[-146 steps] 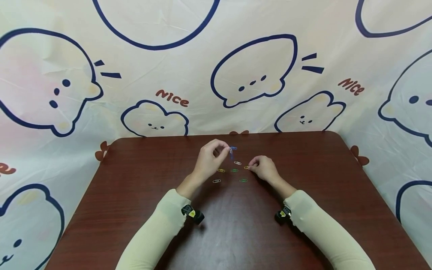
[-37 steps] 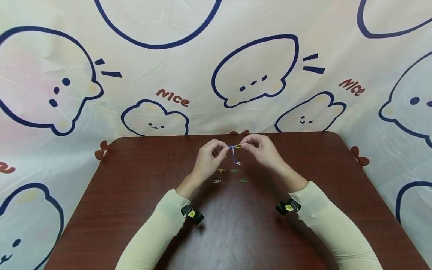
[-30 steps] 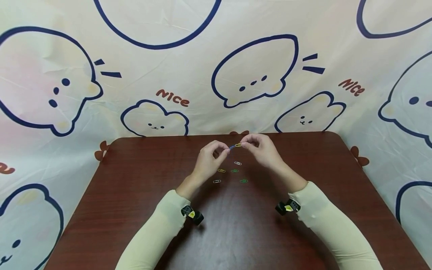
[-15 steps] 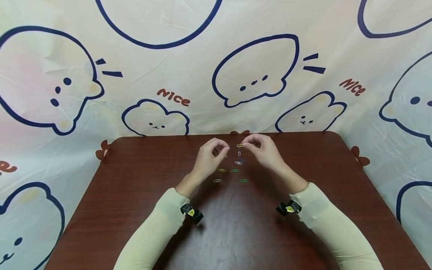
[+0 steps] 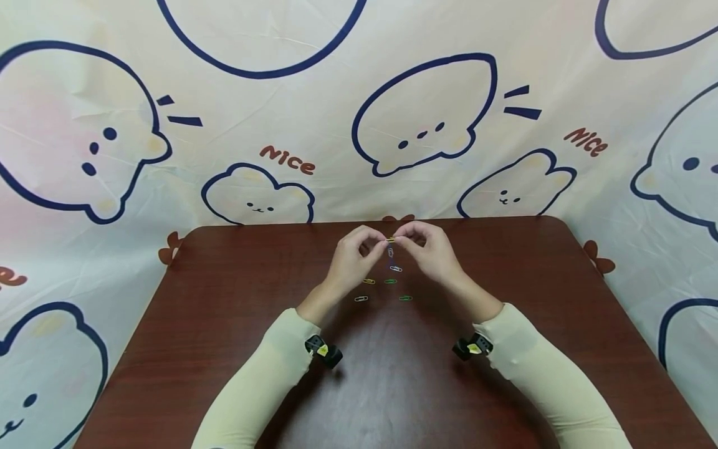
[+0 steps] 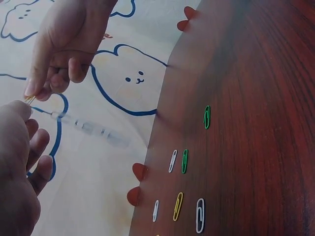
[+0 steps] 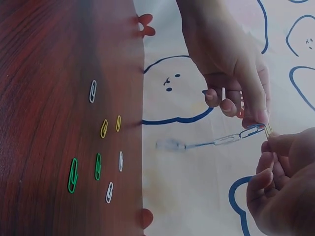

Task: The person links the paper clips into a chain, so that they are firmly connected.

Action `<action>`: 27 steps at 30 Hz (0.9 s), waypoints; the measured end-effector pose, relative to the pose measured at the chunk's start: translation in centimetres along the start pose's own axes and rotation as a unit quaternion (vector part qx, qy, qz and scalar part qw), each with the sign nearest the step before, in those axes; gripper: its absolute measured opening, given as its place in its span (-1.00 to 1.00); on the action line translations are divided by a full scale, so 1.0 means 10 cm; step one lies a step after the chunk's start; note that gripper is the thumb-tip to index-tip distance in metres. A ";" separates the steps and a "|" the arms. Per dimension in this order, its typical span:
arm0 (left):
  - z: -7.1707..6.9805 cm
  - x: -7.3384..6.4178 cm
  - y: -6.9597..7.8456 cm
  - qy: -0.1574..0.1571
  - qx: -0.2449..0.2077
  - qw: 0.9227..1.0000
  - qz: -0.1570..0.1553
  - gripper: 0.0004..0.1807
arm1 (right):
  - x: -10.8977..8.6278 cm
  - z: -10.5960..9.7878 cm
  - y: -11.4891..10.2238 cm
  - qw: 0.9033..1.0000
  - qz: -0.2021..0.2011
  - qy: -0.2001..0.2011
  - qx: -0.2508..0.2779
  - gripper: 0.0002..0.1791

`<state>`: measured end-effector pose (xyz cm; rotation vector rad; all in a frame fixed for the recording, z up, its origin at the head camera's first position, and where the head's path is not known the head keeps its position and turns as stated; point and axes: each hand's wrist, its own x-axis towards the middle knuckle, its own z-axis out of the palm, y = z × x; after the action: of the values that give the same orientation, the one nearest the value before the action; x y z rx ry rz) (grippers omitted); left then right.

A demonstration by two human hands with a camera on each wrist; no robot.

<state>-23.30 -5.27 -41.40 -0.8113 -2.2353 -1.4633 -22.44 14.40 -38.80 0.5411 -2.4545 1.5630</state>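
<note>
At the far middle of the table, my left hand (image 5: 353, 255) and right hand (image 5: 432, 252) meet fingertip to fingertip. Both pinch a small yellow paper clip (image 7: 268, 131), mostly covered by the fingers. From it hangs a chain: a blue paper clip (image 7: 252, 131) comes first, then a white paper clip (image 7: 226, 139), then more links blurred by swinging. Below the hands several loose paper clips lie on the table, among them a white clip (image 5: 396, 269), a green clip (image 5: 390, 281) and a yellow clip (image 5: 369, 281).
The brown wooden table (image 5: 359, 386) ends just beyond the hands, at a cloth backdrop (image 5: 331, 125) with cartoon faces. Nearer to me lie another white clip (image 5: 361, 299) and another green clip (image 5: 406, 298).
My right hand picked the yellow clip off the table and brought it to the chain's blue end. My left hand let go of the blue clip, then moved right onto the yellow one.
</note>
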 end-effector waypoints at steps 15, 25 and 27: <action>-0.06 -0.01 0.00 0.011 -0.011 1.000 0.008 -0.95 | -0.03 0.00 0.08 0.999 0.027 -0.010 0.021 -0.83; -0.11 -0.07 -0.01 0.019 -0.028 0.999 -0.003 -0.97 | -0.24 -0.14 0.42 0.996 0.084 -0.018 -0.009 -0.78; -0.13 -0.07 0.00 0.023 -0.028 0.999 -0.006 -0.97 | -0.30 -0.18 0.51 0.995 0.099 -0.025 -0.015 -0.77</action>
<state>-22.79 -6.64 -41.33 -0.7745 -2.1781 -1.5406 -21.83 18.56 -43.33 0.3441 -2.6345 1.5974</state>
